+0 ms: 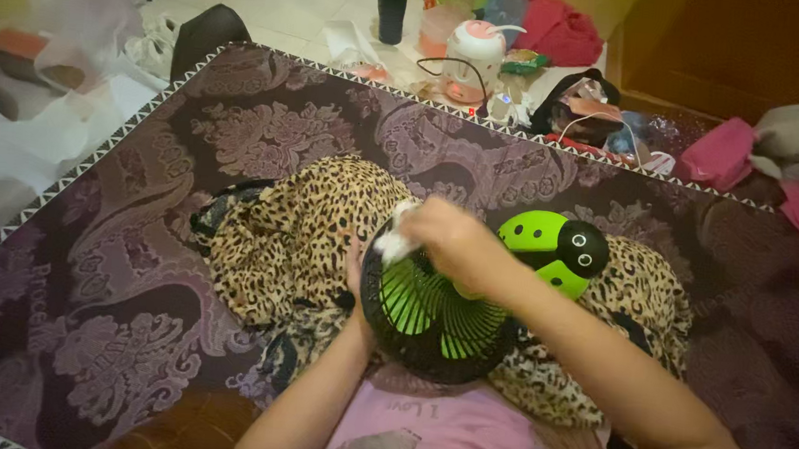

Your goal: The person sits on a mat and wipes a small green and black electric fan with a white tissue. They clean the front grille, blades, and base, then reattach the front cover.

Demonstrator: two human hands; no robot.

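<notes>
Seated on a purple patterned rug (136, 234), lap covered by leopard-print cloth (286, 235). In the near centre, resting on the lap: a small round fan (435, 321) with a black wire grille and green blades, joined to a green ladybird-shaped body (557, 250) with a black head and white eyes, just right of the grille.

Left hand (356, 282) pressed against the left rim of the fan, steadying it; fingers mostly hidden behind the grille, so grip not fully readable. Right hand (450, 242) laid over the top of the grille, fingers curled around a small white wad (396, 241), cloth or tissue, touching the grille's upper left edge.

Beyond the far edge of the rug, on the tiled floor (284, 1): a white and pink rounded container (475, 56) with a dark cord looping beside it, a dark upright cylinder (392, 4) to its left, a small green packet (523, 62) just to its right, a red cloth heap (563, 30) further right. At far right, pink packets or cloths (718, 153); print too blurred to tell. At far left, white plastic bags (66, 32).
</notes>
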